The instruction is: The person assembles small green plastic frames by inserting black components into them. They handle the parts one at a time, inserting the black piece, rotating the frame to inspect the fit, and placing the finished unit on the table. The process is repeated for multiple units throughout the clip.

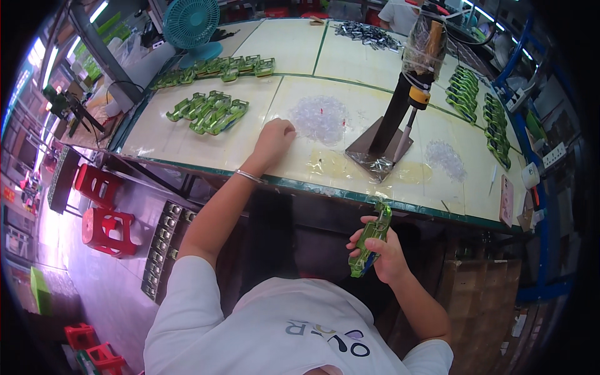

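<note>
My right hand (389, 255) is wrapped round a shiny green plastic casing (370, 240), held upright in front of the table's near edge. Some blue shows low on the casing beside my fingers. My left hand (274, 145) rests over the table at the left side of a pile of small clear plastic pieces (317, 119). Its fingers are curled and pressed together, and whatever they may hold is too small to make out. Two red bits lie among the clear pieces.
A dark post on a base plate (400, 150) carries a screwdriver-like tool (406, 134) at mid-table. Green casings (215, 112) lie left, with more rows (462, 94) at right. A second clear pile (445, 159), a phone (506, 200), a teal fan (190, 25) and red stools (109, 231) stand around.
</note>
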A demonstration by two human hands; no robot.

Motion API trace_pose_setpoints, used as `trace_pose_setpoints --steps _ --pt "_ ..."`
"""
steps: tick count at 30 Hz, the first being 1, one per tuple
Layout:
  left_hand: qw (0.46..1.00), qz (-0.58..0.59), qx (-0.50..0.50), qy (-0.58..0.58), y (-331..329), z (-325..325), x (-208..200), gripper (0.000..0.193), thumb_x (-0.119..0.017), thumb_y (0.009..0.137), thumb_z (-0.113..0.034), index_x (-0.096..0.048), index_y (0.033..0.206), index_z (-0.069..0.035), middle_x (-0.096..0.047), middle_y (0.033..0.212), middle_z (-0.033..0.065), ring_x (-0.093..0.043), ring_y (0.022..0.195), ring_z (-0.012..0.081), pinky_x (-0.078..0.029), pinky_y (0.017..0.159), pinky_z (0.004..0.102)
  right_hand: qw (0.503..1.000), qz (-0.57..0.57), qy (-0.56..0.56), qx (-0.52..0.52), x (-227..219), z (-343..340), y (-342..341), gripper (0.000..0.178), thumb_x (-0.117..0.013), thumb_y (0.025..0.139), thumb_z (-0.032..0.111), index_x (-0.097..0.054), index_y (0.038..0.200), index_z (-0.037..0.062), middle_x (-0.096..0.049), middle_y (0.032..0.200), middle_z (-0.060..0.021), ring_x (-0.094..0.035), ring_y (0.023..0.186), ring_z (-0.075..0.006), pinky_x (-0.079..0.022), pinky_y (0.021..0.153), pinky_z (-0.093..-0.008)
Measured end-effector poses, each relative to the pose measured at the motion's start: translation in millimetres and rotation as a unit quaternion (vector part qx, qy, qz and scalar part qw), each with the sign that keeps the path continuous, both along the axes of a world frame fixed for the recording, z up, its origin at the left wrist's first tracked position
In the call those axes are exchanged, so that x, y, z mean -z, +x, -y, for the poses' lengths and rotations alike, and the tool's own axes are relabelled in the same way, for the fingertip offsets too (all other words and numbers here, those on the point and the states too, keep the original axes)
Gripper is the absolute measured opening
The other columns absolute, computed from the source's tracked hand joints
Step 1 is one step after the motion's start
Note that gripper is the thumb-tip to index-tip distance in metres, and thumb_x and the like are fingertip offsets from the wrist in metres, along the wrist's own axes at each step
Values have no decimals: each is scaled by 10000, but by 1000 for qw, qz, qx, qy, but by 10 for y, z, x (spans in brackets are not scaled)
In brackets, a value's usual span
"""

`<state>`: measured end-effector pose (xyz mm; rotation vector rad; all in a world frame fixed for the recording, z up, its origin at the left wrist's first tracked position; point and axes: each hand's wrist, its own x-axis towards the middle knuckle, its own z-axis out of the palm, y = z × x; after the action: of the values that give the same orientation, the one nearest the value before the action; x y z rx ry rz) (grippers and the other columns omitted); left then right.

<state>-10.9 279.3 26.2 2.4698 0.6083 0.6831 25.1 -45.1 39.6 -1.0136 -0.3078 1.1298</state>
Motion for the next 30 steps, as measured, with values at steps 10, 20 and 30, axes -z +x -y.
trace_pose_setpoints --steps 10,20,30 --pt "984 -171 13 46 149 -9 -225 108 -524 713 -91 -567 737 5 -561 766 150 -542 738 283 -430 666 335 999 25 -24 -15 144 300 283 561 -631 643 83 -359 1127 7 -545 856 -131 -573 772 -226 -484 673 -335" --pt "966 -168 61 188 159 157 -247 106 -490 741 -98 -519 712 0 -528 759 148 -519 758 301 -415 689 381 999 27 -41 8 283 391 405 556 -624 631 89 -361 1113 -3 -543 829 -130 -571 749 -231 -492 647 -328" --pt "997 -60 23 37 131 137 -257 144 -524 752 -106 -559 808 22 -566 740 162 -544 705 291 -430 666 343 999 25 -43 10 300 387 403 559 -623 629 121 -366 1110 0 -545 827 -140 -581 733 -245 -500 622 -318"
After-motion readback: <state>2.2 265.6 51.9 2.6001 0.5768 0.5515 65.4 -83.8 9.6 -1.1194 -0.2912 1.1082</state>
